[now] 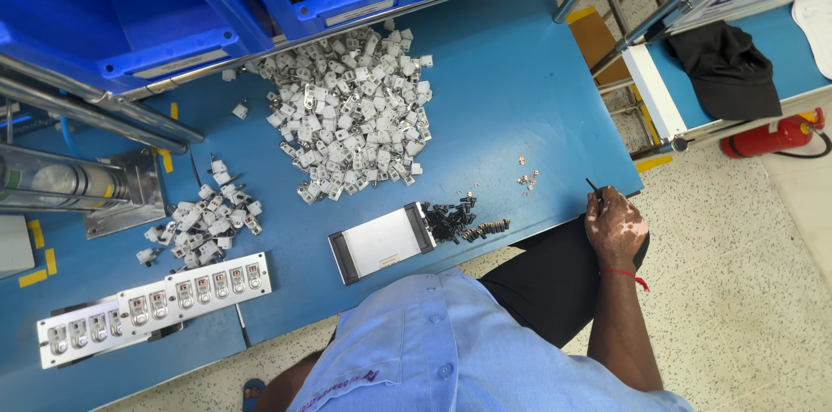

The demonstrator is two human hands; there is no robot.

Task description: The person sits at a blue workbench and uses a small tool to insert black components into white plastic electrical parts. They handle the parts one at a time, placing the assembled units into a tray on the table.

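While the right hand [614,226] rests at the table's right edge, the parts lie off to its left.

Largest first: the blue table [511,83] fills the frame's middle, a big pile of white parts [351,113] at upper centre. Lower centre sits a flat tray [382,242], its long axis tilted up to the right; beside it, 1 small heap of black pieces [452,221]. The hand pinches a thin black tool [594,188] pointing up-left. No left hand shows.
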